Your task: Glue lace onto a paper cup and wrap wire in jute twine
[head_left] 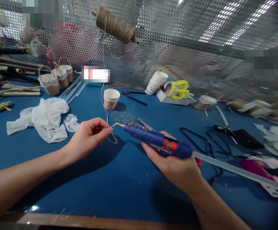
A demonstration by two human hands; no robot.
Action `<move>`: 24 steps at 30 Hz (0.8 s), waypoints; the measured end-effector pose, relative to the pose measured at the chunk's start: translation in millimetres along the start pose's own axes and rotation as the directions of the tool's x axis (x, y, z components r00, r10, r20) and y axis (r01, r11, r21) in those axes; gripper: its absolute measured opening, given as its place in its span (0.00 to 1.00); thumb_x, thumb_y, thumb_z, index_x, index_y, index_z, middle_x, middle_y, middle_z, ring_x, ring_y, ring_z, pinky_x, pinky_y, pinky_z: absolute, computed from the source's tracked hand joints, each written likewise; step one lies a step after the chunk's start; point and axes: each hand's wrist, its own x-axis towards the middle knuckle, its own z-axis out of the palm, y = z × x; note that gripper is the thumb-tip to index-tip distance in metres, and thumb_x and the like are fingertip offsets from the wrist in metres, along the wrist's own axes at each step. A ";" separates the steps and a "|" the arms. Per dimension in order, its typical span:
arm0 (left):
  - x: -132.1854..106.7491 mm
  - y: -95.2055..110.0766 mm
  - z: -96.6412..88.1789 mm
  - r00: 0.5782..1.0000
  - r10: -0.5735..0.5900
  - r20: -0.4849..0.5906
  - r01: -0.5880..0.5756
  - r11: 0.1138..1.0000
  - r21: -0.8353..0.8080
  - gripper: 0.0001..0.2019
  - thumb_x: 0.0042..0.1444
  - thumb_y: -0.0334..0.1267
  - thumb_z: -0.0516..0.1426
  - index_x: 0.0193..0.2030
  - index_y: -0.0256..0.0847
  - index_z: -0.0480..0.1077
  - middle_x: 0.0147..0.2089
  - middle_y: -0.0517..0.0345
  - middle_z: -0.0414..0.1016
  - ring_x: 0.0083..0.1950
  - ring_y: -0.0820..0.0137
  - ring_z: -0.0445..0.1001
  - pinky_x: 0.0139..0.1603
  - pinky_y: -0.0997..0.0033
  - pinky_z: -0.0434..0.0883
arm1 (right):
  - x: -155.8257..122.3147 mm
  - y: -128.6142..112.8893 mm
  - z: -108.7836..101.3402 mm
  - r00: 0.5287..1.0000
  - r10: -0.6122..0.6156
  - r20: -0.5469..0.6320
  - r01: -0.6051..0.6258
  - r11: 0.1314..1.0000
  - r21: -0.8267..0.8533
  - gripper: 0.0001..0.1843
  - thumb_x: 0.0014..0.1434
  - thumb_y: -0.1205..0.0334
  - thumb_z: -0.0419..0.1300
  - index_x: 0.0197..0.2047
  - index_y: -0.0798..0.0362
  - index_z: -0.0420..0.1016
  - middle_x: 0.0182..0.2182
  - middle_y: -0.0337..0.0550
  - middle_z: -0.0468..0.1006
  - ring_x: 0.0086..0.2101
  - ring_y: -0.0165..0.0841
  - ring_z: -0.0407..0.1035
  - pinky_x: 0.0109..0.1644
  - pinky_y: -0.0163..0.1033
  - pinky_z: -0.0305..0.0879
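Between the thumb and fingers of my left hand (91,134) is pinched a length of twine (116,140), bent into a small loop. My right hand (177,169) is wrapped round a blue glue gun (150,135), its metal nozzle pointing left at the twine beside my left fingertips. A long clear glue stick (232,169) sticks out of the gun's back end. From the pinch the twine runs up to a spool (115,25) on the mesh. Just behind my hands stands a small cup (111,99) wrapped in burlap with a white lace rim.
Three handled cups (49,85) stand at the back left, near white lace (43,118) and loose glue sticks (73,86). Blue-handled pliers (135,97), stacked white cups (156,82) and yellow-handled scissors (179,89) lie at the back. A black cord (208,143) winds along the right.
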 end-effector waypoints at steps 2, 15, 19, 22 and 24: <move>0.2 -0.6 0.0 1.000 0.004 -0.007 -0.004 1.000 0.010 0.08 0.52 0.39 0.57 0.28 0.37 0.65 0.20 0.67 0.62 0.19 0.81 0.59 0.19 0.81 0.58 | 2.6 -1.2 -1.5 0.998 0.037 0.041 -0.040 0.995 0.086 0.14 0.57 0.72 0.51 0.31 0.48 0.77 0.22 0.41 0.74 0.25 0.35 0.70 0.28 0.38 0.69; 1.0 -0.8 0.0 0.999 0.022 -0.027 -0.022 1.000 0.012 0.08 0.51 0.39 0.57 0.28 0.37 0.64 0.20 0.67 0.62 0.19 0.81 0.59 0.19 0.81 0.58 | 1.6 -0.7 -0.8 0.997 -0.051 0.062 0.056 0.995 -0.080 0.18 0.57 0.74 0.48 0.32 0.50 0.78 0.23 0.43 0.75 0.25 0.35 0.70 0.27 0.38 0.70; 0.8 -1.3 0.0 0.999 0.024 -0.039 -0.024 1.000 0.018 0.09 0.51 0.40 0.57 0.28 0.37 0.64 0.20 0.67 0.62 0.19 0.80 0.59 0.19 0.80 0.58 | -1.4 -0.3 0.5 0.995 0.037 0.094 -0.037 0.999 -0.004 0.15 0.58 0.71 0.51 0.35 0.49 0.78 0.24 0.42 0.75 0.26 0.35 0.70 0.29 0.38 0.71; 0.3 -1.8 -0.2 0.998 0.036 -0.045 -0.034 0.999 0.037 0.08 0.51 0.40 0.57 0.28 0.37 0.65 0.20 0.66 0.62 0.20 0.80 0.59 0.20 0.80 0.58 | -4.5 1.0 0.3 0.997 0.029 0.066 -0.025 0.998 -0.059 0.15 0.58 0.70 0.50 0.35 0.48 0.78 0.24 0.43 0.77 0.28 0.38 0.72 0.32 0.42 0.73; 0.1 -2.3 -0.6 0.997 0.062 -0.053 -0.059 0.997 0.056 0.08 0.51 0.39 0.57 0.28 0.37 0.65 0.21 0.66 0.63 0.20 0.80 0.60 0.20 0.80 0.58 | -6.5 2.1 -0.1 0.999 0.035 0.042 -0.031 0.995 -0.093 0.19 0.58 0.71 0.47 0.34 0.48 0.78 0.24 0.44 0.78 0.30 0.40 0.74 0.34 0.45 0.73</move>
